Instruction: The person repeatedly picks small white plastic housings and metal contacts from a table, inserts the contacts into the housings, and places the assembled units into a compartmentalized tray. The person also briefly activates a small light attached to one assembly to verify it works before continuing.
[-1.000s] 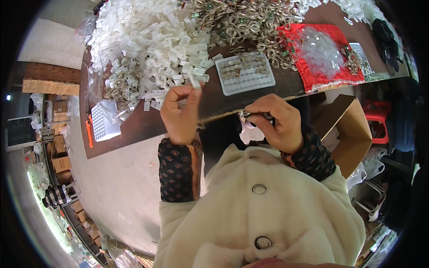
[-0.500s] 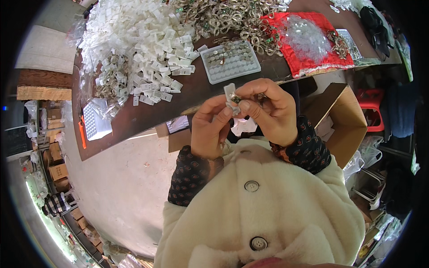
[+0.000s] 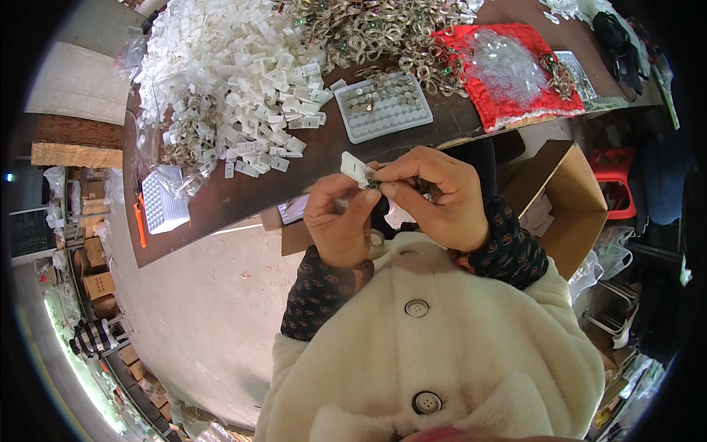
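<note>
Above the gap between the table edge and my lap, both hands meet at a small white plastic piece (image 3: 354,168). My left hand (image 3: 336,225) is closed, with thumb and forefinger pinching the piece near its lower end. My right hand (image 3: 444,202) is closed too, its thumb and forefinger pressed together on a small dark, shiny metallic part (image 3: 374,183) against the piece. Fingertips cover most of that part, so its kind is unclear. Something shiny shows partly behind the right fingers.
On the brown table (image 3: 309,158) lie a heap of white plastic pieces (image 3: 254,96), a pile of metallic loops (image 3: 368,33), a white tray (image 3: 390,132) of round silver discs and a red cloth (image 3: 482,92) bearing clear plastic bits. Below right stands an open cardboard box (image 3: 582,210).
The white piece has shifted left and down and now tilts to the left instead of standing upright. Both hands have moved slightly with it, still pinching.
</note>
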{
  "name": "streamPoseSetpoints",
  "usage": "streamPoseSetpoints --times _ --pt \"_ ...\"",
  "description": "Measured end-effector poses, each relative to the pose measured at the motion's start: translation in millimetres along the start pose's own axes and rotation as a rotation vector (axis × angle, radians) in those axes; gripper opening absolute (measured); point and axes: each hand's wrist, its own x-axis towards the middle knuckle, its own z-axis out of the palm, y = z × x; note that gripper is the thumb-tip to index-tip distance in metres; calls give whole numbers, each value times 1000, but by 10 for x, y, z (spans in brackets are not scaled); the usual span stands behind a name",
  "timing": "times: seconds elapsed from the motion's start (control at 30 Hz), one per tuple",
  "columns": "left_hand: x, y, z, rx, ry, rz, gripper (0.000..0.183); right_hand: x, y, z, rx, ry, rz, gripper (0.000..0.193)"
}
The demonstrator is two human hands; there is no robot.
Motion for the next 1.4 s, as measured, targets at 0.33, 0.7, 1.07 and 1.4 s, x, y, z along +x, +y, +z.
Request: streamPoseSetpoints --times 0.33,0.7,1.07,1.4 --pt "16 -32 -78 10 49 16 28 36 18 -18 8 -63 25 21" --pt "29 -99 -3 141 169 121 19 53 98 121 36 -31 -11 26" --pt "56 85 41 118 139 -194 25 93 282 131 -400 85 -400 24" --pt "40 59 106 518 175 -106 26 88 410 176 -454 99 -474 20"
